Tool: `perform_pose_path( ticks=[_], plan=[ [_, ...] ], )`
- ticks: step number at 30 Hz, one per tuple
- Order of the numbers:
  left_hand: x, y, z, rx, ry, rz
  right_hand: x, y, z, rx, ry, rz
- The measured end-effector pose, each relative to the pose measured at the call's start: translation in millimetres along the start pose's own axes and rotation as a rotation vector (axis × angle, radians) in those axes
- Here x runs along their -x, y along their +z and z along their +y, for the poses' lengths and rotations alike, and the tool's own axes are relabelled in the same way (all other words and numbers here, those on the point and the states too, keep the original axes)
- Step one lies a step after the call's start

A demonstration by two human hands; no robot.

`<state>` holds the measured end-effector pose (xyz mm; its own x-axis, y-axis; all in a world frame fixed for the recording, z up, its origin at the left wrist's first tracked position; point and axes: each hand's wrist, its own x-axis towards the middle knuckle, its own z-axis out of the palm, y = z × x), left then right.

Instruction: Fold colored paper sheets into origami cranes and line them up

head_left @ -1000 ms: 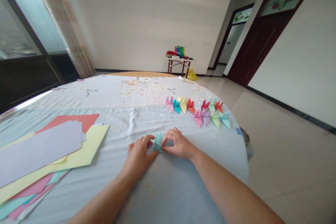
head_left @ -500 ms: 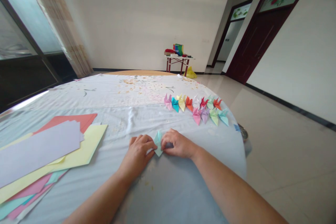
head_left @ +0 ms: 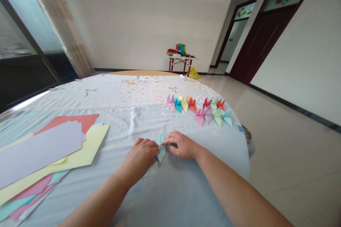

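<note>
A small mint-green folded paper piece (head_left: 161,154), long and pointed at both ends, lies on the table between my hands. My left hand (head_left: 145,150) is closed on its left edge, thumb and fingers pinching it near the middle. From the other side, the stretched index finger of my right hand (head_left: 182,145) touches the paper's middle. The right thumb stands apart from that finger, leaving a gap. Part of the fold is hidden by the fingertips. Beyond my right hand sit several finished paper cranes (head_left: 199,116) in pink, blue, yellow, orange, purple and green, in two rows.
Stacked coloured paper sheets (head_left: 39,152) spread over the table's left side. A pale cloth (head_left: 128,117) covers the round table, its right edge curving past the cranes. A small side table (head_left: 181,58) with items on it stands by the far wall.
The folded paper now reaches a little lower, toward me. My right hand went from a thumb-and-finger pinch to an extended index finger on the paper. The left hand still pinches it.
</note>
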<state>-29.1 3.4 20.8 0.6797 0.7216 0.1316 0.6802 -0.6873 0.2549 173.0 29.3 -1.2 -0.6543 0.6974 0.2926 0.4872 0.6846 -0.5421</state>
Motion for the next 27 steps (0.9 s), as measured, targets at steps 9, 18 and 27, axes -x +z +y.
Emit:
perform_pose_path(
  ticks=[9,18,27],
  plan=[
    [3,-2.4,1,0.029,-0.087,-0.048,0,-2,4,0.092,-0.089,-0.074],
    [9,-3.0,25,-0.239,-0.1,-0.115,3,-8,-1,0.219,-0.104,-0.148],
    [6,-7.2,22,-0.202,-0.096,-0.143,3,-12,0,0.256,-0.11,-0.157]
  ],
)
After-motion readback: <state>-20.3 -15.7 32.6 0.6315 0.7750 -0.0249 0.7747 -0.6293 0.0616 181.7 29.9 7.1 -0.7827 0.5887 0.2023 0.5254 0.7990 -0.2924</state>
